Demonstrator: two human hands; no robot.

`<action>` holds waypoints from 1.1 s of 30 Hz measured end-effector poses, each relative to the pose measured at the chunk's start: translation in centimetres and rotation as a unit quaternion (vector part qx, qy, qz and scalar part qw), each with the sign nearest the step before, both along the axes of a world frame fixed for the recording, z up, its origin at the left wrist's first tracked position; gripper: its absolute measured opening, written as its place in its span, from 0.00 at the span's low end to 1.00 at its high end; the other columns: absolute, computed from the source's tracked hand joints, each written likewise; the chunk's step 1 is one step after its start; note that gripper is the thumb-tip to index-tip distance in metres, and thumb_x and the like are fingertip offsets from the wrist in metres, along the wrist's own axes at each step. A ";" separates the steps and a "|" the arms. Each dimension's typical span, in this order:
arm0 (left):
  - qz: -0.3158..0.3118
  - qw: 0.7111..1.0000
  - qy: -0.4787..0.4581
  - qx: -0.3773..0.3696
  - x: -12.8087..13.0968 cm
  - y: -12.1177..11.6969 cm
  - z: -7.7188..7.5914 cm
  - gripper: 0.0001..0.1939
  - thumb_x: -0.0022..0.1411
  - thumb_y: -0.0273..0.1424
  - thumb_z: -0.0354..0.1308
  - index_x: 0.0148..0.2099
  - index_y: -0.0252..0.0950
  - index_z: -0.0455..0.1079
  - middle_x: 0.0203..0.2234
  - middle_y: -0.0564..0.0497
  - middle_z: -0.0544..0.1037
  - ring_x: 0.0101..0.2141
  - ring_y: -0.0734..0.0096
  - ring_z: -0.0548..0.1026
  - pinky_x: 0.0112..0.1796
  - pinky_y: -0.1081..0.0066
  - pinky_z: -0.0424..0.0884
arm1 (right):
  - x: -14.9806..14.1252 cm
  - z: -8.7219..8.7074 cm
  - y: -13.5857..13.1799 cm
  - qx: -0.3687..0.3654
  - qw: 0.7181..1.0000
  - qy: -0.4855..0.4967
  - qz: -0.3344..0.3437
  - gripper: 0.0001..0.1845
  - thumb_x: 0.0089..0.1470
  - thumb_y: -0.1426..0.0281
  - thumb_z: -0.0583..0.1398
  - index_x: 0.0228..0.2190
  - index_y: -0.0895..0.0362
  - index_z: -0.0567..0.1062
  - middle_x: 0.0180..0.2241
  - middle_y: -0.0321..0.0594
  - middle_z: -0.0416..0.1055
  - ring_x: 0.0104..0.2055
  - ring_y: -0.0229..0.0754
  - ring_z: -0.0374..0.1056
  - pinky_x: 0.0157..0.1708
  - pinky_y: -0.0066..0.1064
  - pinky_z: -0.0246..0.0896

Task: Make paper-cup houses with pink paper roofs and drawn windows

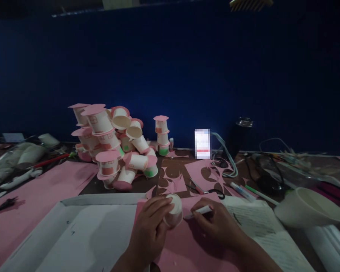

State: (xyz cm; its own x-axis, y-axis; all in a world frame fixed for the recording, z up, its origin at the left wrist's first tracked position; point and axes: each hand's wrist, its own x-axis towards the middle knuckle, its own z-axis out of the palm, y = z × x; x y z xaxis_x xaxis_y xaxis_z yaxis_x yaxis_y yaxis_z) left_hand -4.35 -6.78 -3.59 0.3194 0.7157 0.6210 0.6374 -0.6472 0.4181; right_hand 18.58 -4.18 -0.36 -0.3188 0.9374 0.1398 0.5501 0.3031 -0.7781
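Observation:
My left hand (151,226) grips a small white paper cup (174,213), tilted above a pink sheet of paper (198,249). In my right hand (215,219) is a white marker (201,212), held like a pen, its tip close to the cup's rim; whether it touches I cannot tell. Beneath the pink sheet lies a shallow white box lid (102,226). Behind my hands, scissors (198,187) rest among pink paper scraps (175,185) with rounded cut-outs.
Many decorated paper cups (107,139) with pink discs are heaped at the left back, beside a cup tower (162,136). A lit phone (202,143) stands against the blue partition. On the right are a larger white cup (308,206), a printed page (252,223) and a dark bottle (240,136).

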 end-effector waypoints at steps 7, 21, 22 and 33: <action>0.007 1.000 0.006 -0.012 0.3 -0.4 1.0 0.20 0.56 0.22 0.54 0.52 0.37 0.66 0.49 0.44 0.72 0.52 0.59 0.66 0.50 0.56 0.67 | -0.3 0.0 0.2 -0.012 1.000 0.005 -0.020 0.06 0.51 0.69 0.57 0.27 0.56 0.74 0.27 0.38 0.76 0.29 0.41 0.72 0.30 0.29 0.63; 0.026 0.999 0.007 0.026 0.5 0.1 0.6 0.16 0.58 0.26 0.58 0.50 0.38 0.67 0.46 0.47 0.75 0.49 0.63 0.69 0.48 0.61 0.70 | -0.7 -1.3 1.7 -0.032 0.997 -0.026 -0.069 0.15 0.57 0.60 0.53 0.26 0.56 0.72 0.27 0.38 0.75 0.30 0.42 0.69 0.31 0.31 0.58; 0.026 0.999 0.004 0.027 0.5 0.1 0.7 0.16 0.58 0.26 0.58 0.50 0.38 0.67 0.45 0.46 0.75 0.48 0.63 0.69 0.47 0.61 0.70 | -0.9 -1.4 1.9 -0.035 0.996 -0.027 -0.073 0.16 0.57 0.60 0.52 0.26 0.56 0.71 0.27 0.38 0.74 0.30 0.42 0.69 0.30 0.30 0.58; 0.018 1.000 -0.002 0.021 0.5 0.2 0.5 0.17 0.59 0.25 0.58 0.51 0.38 0.67 0.46 0.47 0.74 0.49 0.63 0.68 0.48 0.61 0.69 | -2.4 -1.8 3.6 -0.042 0.993 -0.063 -0.086 0.14 0.56 0.63 0.53 0.21 0.54 0.64 0.24 0.35 0.70 0.27 0.39 0.64 0.26 0.28 0.52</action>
State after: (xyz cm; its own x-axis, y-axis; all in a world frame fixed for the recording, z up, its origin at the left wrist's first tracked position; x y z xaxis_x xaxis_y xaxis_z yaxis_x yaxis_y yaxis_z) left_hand -3.90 -6.58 -3.04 0.2914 0.7004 0.6516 0.6587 -0.6409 0.3942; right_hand 16.23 -0.56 -2.12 -0.1626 0.9863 0.0276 0.6831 0.1327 -0.7181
